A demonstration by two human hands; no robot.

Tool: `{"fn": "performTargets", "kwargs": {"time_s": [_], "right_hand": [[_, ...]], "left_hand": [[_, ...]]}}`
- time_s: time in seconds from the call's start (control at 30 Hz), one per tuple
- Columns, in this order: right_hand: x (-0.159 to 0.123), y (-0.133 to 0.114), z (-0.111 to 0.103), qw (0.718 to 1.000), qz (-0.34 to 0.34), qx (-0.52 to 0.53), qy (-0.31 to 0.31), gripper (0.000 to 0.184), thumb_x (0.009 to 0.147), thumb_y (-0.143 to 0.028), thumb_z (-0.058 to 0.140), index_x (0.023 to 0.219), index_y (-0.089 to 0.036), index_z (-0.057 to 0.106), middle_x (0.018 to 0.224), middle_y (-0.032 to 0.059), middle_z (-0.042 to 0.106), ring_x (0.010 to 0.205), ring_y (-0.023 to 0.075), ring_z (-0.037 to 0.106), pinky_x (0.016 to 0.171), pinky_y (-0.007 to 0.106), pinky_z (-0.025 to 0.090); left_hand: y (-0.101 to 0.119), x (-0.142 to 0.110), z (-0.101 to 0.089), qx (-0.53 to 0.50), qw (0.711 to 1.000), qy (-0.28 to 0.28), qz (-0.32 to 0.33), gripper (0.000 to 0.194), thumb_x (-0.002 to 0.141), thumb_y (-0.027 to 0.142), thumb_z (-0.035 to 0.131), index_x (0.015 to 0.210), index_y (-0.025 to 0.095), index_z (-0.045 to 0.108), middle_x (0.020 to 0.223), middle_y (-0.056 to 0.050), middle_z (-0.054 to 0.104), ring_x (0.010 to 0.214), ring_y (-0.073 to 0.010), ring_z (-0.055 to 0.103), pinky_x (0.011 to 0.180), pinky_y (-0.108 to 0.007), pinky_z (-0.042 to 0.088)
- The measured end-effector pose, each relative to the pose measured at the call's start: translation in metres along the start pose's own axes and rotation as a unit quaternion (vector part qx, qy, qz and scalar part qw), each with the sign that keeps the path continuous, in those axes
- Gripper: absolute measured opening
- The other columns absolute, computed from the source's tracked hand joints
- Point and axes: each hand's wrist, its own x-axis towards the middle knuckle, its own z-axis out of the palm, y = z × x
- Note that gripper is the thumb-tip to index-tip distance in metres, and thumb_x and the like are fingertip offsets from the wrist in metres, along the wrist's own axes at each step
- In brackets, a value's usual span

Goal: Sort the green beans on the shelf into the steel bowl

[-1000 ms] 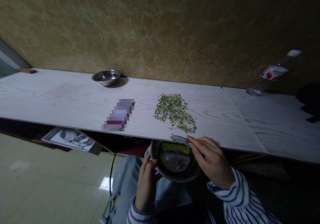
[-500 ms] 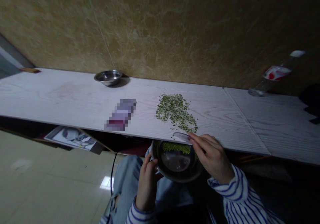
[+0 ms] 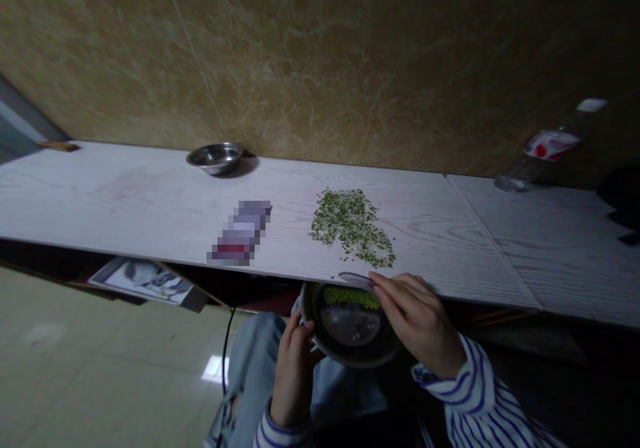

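My left hand [image 3: 295,368] grips the left rim of a metal bowl [image 3: 345,360], which sits over my lap just below the table's front edge. Small green beans [image 3: 350,297] lie along the far side inside it. Between the fingers of my right hand [image 3: 420,321] is a thin, see-through piece with a curved edge [image 3: 355,279]; its exact kind is unclear. That piece is at the table edge, above the bowl's far rim. More small green beans [image 3: 345,215] are spread loosely over the white tabletop beyond my right hand.
Farther back on the white wood-grain table [image 3: 125,215] stands a small metal bowl [image 3: 216,159]. A blurred-out flat object [image 3: 243,231] lies left of the beans. At the right is a clear plastic bottle [image 3: 543,148] by the wall. Below the tabletop, a box [image 3: 145,280] sticks out.
My right hand has drawn the thin piece slightly toward me and left, from the near end of the beans to the table edge. My left hand keeps its grip on the bowl.
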Motion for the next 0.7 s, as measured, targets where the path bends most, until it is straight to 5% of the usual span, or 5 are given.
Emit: {"fn": "performTargets", "kwargs": {"time_s": [0.33, 0.7], "right_hand": [[0.004, -0.002, 0.01, 0.999, 0.029, -0.03, 0.014, 0.028, 0.097, -0.013, 0.053, 0.121, -0.016, 0.068, 0.087, 0.0084, 0.077, 0.076, 0.02, 0.071, 0.071, 0.035, 0.059], [-0.002, 0.019, -0.006, 0.991, 0.085, -0.088, 0.045, 0.025, 0.097, -0.018, 0.054, 0.116, -0.016, 0.069, 0.088, 0.0092, 0.077, 0.076, 0.0216, 0.073, 0.071, 0.035, 0.059]], "left_hand": [[-0.002, 0.001, -0.003, 0.015, 1.0, 0.027, -0.001, 0.06, 0.078, 0.042, 0.067, 0.135, 0.024, 0.062, 0.136, -0.014, 0.062, 0.096, -0.0273, 0.065, 0.068, -0.033, 0.052], [-0.003, 0.004, -0.003, 0.01, 1.0, 0.001, -0.003, 0.055, 0.08, 0.04, 0.065, 0.132, 0.02, 0.063, 0.121, -0.014, 0.068, 0.091, -0.0258, 0.065, 0.066, -0.031, 0.051]]}}
